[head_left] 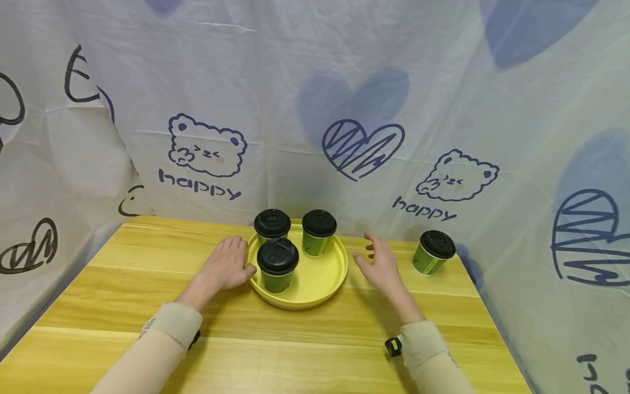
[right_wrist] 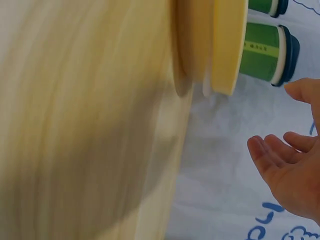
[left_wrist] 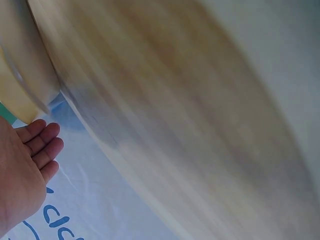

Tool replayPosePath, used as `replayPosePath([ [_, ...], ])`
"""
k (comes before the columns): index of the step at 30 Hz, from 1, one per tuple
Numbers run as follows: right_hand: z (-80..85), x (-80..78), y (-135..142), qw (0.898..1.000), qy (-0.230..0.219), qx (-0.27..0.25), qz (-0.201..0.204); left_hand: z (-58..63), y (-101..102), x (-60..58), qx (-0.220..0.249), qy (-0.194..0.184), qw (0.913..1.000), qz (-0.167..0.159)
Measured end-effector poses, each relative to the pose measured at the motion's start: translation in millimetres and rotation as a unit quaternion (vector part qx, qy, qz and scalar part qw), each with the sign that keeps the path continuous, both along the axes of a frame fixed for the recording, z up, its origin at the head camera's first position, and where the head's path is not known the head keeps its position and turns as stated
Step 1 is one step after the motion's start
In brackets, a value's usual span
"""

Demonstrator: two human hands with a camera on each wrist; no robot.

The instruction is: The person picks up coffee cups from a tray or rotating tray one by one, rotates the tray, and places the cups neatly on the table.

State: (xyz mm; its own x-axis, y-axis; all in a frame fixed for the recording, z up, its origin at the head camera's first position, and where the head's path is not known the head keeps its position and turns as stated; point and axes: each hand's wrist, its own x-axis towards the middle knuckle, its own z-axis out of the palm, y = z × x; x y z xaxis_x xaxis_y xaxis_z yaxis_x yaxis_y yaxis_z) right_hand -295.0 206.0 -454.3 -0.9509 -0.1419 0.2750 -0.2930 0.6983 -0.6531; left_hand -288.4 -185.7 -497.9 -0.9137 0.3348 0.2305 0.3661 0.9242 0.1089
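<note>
A round yellow tray (head_left: pixel 317 282) lies on the table and bears three green paper cups with black lids: a front cup (head_left: pixel 278 268), a back left cup (head_left: pixel 272 223) and a back right cup (head_left: pixel 318 232). My left hand (head_left: pixel 223 266) is at the tray's left side, thumb towards the front cup; whether it touches the rim I cannot tell. In the left wrist view its fingers (left_wrist: pixel 44 145) are loosely extended. To the right of the tray, my right hand (head_left: pixel 381 268) hovers with thumb and fingers spread, holding nothing. The right wrist view shows this hand apart from the tray (right_wrist: pixel 227 50).
Another green cup with a black lid (head_left: pixel 433 253) stands alone on the table, right of my right hand. The wood-grain table (head_left: pixel 295 355) ends at a white cloth (head_left: pixel 280 109) printed with bears and hearts, which hangs behind it and at both sides.
</note>
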Motion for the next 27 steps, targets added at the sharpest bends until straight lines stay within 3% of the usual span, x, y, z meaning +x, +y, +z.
replayPosePath([
  [18,-28.3,-6.4,-32.6,0.997,-0.070,-0.021,-0.011,1.5,0.7,0.1,0.001,-0.007,1.0000,0.003],
  [27,-36.1,-9.0,-33.7,0.997,-0.068,-0.021,-0.013,3.9,1.0,2.7,0.017,-0.021,0.9996,0.009],
])
